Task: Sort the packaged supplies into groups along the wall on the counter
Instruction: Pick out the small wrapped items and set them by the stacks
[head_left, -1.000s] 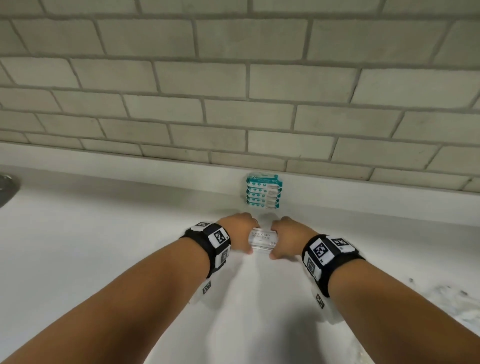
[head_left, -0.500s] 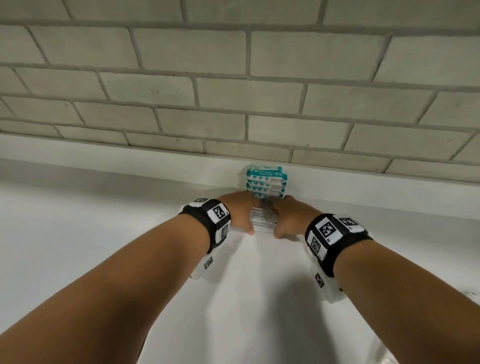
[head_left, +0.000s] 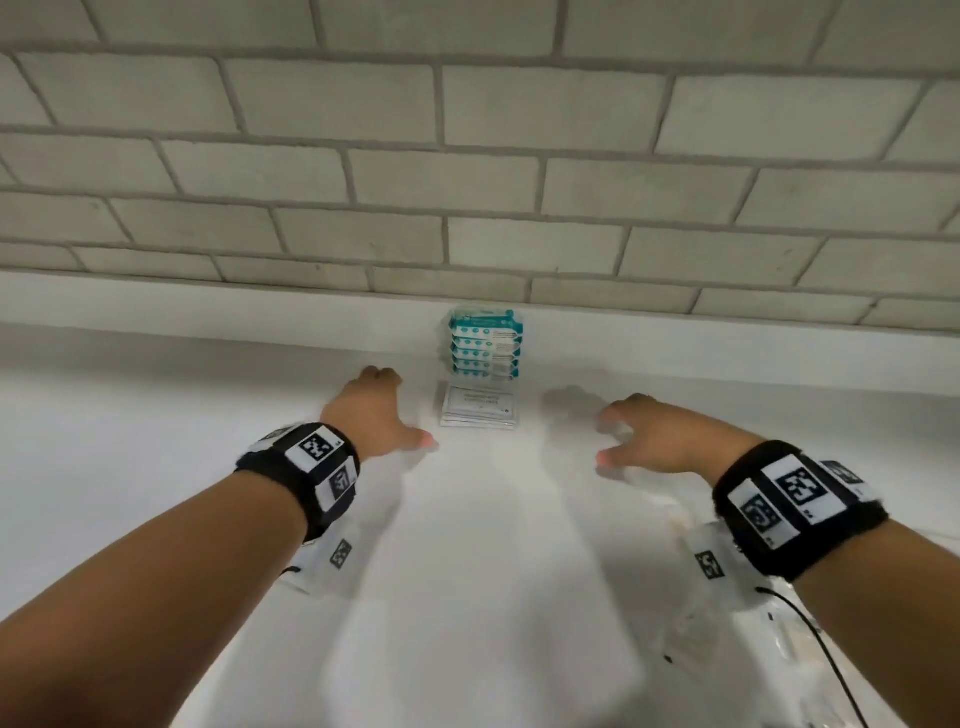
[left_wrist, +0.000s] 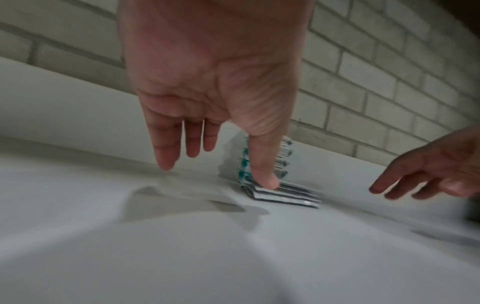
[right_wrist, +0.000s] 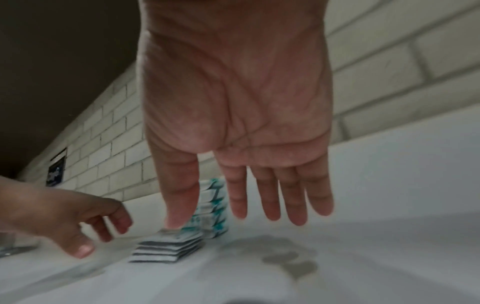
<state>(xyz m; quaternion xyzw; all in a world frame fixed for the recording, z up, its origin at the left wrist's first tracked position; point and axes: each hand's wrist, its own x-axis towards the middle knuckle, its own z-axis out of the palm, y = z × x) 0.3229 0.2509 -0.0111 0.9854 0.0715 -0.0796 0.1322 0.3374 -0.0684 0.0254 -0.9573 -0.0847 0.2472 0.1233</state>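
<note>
Packaged supplies: flat white printed sachets (head_left: 478, 407), stacked on the white worktop (head_left: 467, 571), between the left hand (head_left: 375, 415) and right hand (head_left: 660, 441); each hand's grip spread, holding nothing. Behind, touching: teal-and-white packets (head_left: 485, 345), stacked against the grey brick wall (head_left: 467, 182).

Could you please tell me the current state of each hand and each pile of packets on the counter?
Left hand: open, empty, beside the white packets.
Right hand: open, empty, fingers spread.
White packets: stacked flat, released, before the teal ones.
Teal packets: stacked against the wall.
</note>
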